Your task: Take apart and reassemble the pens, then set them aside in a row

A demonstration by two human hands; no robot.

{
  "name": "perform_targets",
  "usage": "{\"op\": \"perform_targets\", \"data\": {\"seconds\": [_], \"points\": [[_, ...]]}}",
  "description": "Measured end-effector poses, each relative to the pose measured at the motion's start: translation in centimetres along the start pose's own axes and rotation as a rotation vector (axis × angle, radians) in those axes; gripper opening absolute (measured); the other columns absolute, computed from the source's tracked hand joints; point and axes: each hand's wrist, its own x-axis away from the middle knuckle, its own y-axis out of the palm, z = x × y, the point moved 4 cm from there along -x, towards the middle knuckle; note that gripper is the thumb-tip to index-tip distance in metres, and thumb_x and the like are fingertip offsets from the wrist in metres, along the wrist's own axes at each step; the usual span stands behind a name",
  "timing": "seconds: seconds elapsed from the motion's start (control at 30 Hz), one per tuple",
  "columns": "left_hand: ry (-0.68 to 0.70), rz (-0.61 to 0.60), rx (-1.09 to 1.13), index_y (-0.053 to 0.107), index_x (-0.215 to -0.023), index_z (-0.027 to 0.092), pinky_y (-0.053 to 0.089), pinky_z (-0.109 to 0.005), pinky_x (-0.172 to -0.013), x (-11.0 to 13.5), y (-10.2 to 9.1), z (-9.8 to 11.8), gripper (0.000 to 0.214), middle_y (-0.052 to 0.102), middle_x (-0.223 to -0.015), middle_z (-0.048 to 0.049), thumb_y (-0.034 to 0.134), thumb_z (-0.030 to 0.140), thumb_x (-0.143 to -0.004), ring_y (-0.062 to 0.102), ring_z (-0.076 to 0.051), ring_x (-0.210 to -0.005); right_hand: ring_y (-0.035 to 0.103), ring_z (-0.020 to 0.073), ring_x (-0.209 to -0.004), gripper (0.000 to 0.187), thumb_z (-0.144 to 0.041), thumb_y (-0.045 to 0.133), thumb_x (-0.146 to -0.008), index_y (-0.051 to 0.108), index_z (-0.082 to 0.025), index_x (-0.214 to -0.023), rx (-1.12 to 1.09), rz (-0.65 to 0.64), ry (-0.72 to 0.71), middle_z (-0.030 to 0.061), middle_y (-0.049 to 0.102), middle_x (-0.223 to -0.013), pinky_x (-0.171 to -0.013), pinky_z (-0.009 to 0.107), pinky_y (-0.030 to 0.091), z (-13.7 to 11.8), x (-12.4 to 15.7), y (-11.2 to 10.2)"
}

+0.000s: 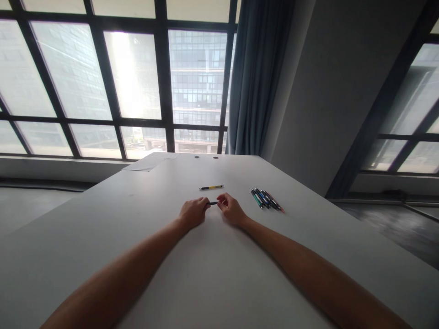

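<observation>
Between my two hands, low over the white table (pixel 164 278), is a dark pen (pixel 213 203), or a part of one. My left hand (pixel 194 212) is closed around one end, with its fingers covering the rest. At the other end, the fingertips of my right hand (pixel 230 209) pinch together around the tip. Just beyond my hands a yellow and black pen (pixel 211 187) lies crosswise on the table. To the right of my right hand several pens (pixel 265 199) lie side by side, with green, blue, black and reddish parts.
Sheets of paper (pixel 146 163) lie at the table's far left corner. Two dark round grommets (pixel 206 157) sit near the far edge. Beyond stand large windows (pixel 197 82), a blue-grey curtain (pixel 250 77) and a grey pillar (pixel 329 91) on the right.
</observation>
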Motion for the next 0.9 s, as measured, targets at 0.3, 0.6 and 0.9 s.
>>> {"op": "perform_targets", "data": {"seconds": [0.3, 0.6, 0.9], "points": [[-0.026, -0.020, 0.002, 0.059, -0.104, 0.025, 0.045, -0.028, -0.070, 0.0, 0.0, 0.0, 0.027, 0.070, -0.097, -0.0050, 0.035, 0.037, -0.097, 0.066, -0.019, -0.083, 0.055, 0.0142, -0.063, 0.015, -0.026, 0.053, -0.079, 0.065, -0.016, -0.081, 0.028, -0.010, -0.006, 0.0034, 0.066, -0.073, -0.064, 0.026, 0.044, 0.1, -0.1, -0.1], [-0.017, 0.009, 0.008, 0.057, -0.104, 0.025, 0.043, -0.028, -0.068, -0.1, 0.3, -0.3, 0.024, 0.070, -0.098, -0.0041, 0.036, 0.037, -0.098, 0.066, -0.019, -0.083, 0.057, 0.0147, -0.067, 0.021, -0.021, 0.054, -0.075, 0.068, -0.016, -0.090, 0.024, 0.030, -0.058, 0.0055, 0.069, -0.082, -0.069, 0.028, 0.046, 0.0, -0.1, -0.4], [-0.041, 0.008, 0.023, 0.056, -0.103, 0.024, 0.043, -0.028, -0.067, 0.0, 0.1, -0.2, 0.023, 0.070, -0.099, -0.0034, 0.037, 0.036, -0.097, 0.066, -0.019, -0.082, 0.061, 0.0159, -0.068, 0.015, -0.020, 0.060, -0.074, 0.066, -0.016, -0.086, 0.249, 0.121, -0.060, 0.0050, 0.069, -0.078, -0.068, 0.027, 0.047, 2.9, -1.5, -3.6]]}}
